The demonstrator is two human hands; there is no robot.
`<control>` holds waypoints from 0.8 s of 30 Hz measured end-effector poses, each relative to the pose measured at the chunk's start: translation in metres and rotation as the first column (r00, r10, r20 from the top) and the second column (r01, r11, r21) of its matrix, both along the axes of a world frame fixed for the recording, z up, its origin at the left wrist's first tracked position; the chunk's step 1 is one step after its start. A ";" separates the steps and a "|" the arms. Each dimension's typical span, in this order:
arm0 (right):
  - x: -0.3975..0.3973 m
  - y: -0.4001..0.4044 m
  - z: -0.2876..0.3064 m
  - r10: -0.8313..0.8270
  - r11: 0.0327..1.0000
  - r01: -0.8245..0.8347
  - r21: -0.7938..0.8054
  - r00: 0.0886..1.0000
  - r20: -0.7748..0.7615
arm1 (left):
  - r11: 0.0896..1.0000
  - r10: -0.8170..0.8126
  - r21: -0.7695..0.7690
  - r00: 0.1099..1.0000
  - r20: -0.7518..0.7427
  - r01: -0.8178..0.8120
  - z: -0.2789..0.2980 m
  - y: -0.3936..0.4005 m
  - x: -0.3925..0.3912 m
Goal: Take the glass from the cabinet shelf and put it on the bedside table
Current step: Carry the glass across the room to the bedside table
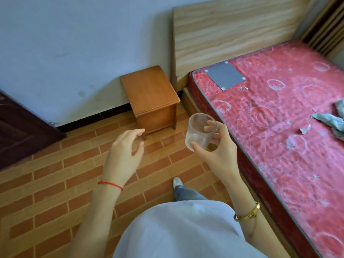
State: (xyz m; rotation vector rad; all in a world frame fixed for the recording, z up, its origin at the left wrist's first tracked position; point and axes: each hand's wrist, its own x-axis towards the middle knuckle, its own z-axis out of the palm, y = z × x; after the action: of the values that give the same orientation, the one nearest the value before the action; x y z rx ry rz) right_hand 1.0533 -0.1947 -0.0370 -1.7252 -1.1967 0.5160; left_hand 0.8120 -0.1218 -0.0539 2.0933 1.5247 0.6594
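A clear, empty drinking glass (199, 133) is held upright in my right hand (219, 151), thumb on its near side and fingers wrapped round the far side. It hangs above the tiled floor, in front of and slightly right of the small wooden bedside table (150, 92), which stands against the white wall beside the bed. The table's top is bare. My left hand (124, 155) hovers empty with fingers loosely apart, in front of the table's lower left corner. No cabinet is in view.
A bed with a red patterned mattress (279, 118) and a pale wooden headboard (232, 32) fills the right side. A grey crumpled cloth (333, 118) lies on the mattress. A dark wooden door (20, 129) stands at the left. My foot (177, 182) is on the brick-pattern floor.
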 end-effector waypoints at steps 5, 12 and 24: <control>0.036 0.104 0.007 0.092 0.995 -0.092 0.033 0.996 -0.004 | 0.995 0.076 0.064 0.997 0.013 -0.077 0.013 0.083 0.031; 0.056 0.219 0.002 0.202 0.979 -0.202 0.027 0.979 0.014 | 0.973 0.220 0.062 0.975 0.021 -0.221 0.016 0.161 0.049; 0.058 0.372 -0.033 0.276 0.958 -0.279 -0.068 0.960 -0.049 | 0.954 0.294 -0.042 0.955 -0.045 -0.296 -0.015 0.294 0.048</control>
State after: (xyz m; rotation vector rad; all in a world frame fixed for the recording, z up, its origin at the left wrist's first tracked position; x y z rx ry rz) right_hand 1.1109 0.1776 -0.0705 -1.6079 -1.4164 0.7681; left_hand 0.8597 0.1723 -0.0694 1.8683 1.8773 0.6812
